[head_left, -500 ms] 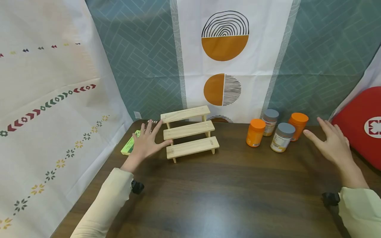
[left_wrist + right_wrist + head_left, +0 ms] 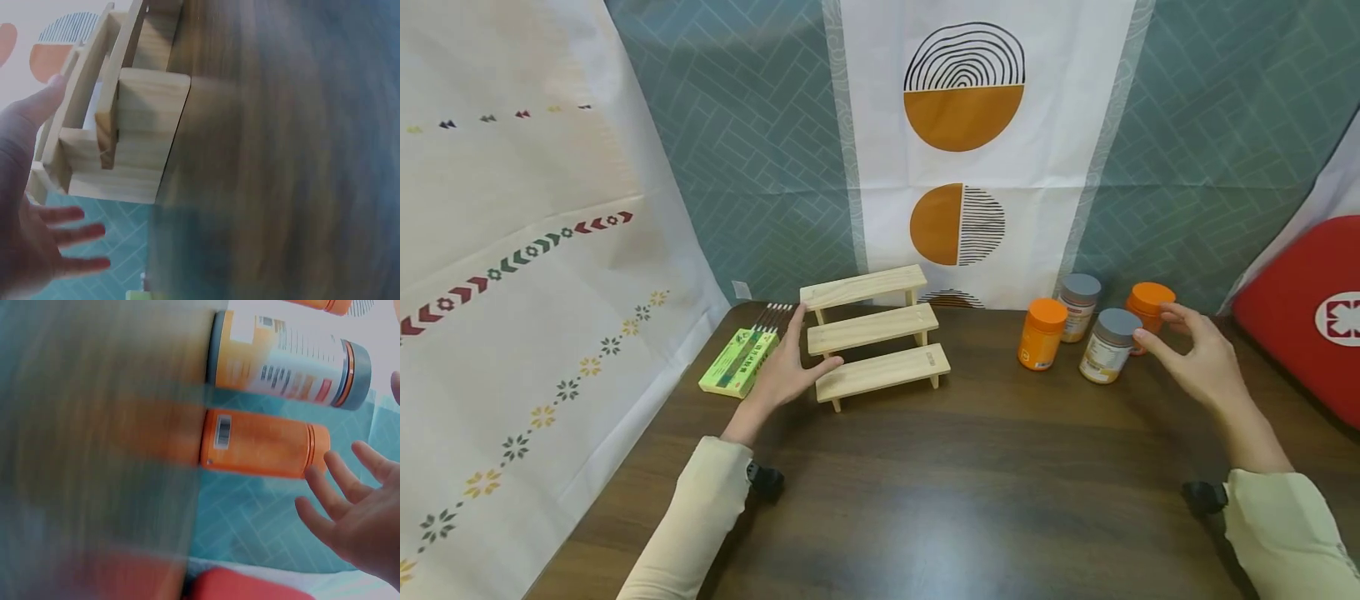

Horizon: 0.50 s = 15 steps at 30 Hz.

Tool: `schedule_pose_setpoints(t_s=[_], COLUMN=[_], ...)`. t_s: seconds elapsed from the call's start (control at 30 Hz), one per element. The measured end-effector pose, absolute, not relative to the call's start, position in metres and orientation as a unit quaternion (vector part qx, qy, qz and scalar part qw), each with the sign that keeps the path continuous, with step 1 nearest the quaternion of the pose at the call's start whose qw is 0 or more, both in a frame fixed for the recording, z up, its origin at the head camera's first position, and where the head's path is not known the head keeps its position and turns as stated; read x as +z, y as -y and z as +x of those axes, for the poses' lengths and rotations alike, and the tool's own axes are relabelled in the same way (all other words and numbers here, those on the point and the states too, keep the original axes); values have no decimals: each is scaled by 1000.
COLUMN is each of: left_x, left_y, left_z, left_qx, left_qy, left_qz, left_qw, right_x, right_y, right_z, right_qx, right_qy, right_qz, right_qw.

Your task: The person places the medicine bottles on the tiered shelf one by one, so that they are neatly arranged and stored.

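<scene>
My left hand (image 2: pixel 781 372) is at the left end of a three-step wooden rack (image 2: pixel 880 375), thumb and fingers spread apart. The left wrist view shows the rack's end beside that thumb, with nothing in the palm. My right hand (image 2: pixel 1206 367) reaches over the right side of a group of jars, fingers loosely bent and holding nothing. Nearest to it are an orange jar (image 2: pixel 259 444) and a grey-lidded jar (image 2: pixel 1105 354) with a white and yellow label. Its fingertips overlap the orange jar's lid in the right wrist view.
Another orange jar (image 2: pixel 1041 335) and a second grey-lidded jar (image 2: pixel 1078 308) stand in the same group. A green box (image 2: pixel 737 364) and several dark sticks with white tips (image 2: pixel 772 317) lie left of the rack. A red rounded object (image 2: pixel 1292 308) is at the right edge.
My left hand has shifted right to the rack's end, uncovering the green box. My right hand has moved left to the jars, its fingers bending a little more. Rack and jars stay in place.
</scene>
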<state>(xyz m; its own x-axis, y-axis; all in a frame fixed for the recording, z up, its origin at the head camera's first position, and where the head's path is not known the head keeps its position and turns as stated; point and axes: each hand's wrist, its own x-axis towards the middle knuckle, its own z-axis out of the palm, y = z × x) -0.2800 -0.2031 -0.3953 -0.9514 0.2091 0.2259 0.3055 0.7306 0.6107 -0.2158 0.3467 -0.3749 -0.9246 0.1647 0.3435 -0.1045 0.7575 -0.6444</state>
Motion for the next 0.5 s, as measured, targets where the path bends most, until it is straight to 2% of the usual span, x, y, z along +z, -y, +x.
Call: schedule_pose_setpoints(t_s=[0.17,0.5], left_x=[-404,-414], left_y=[200,196], left_z=[-281,-283], left_qx=[-436,-501], left_qy=[884,849], left_qz=[-148,-141], left_qw=[79,93], right_x=[-378,-377], right_y=[-336,-331], right_z=[-223,-228], right_qx=[376,368], right_qy=[908,915], right_qz=[3,-1], right_qw=[182,162])
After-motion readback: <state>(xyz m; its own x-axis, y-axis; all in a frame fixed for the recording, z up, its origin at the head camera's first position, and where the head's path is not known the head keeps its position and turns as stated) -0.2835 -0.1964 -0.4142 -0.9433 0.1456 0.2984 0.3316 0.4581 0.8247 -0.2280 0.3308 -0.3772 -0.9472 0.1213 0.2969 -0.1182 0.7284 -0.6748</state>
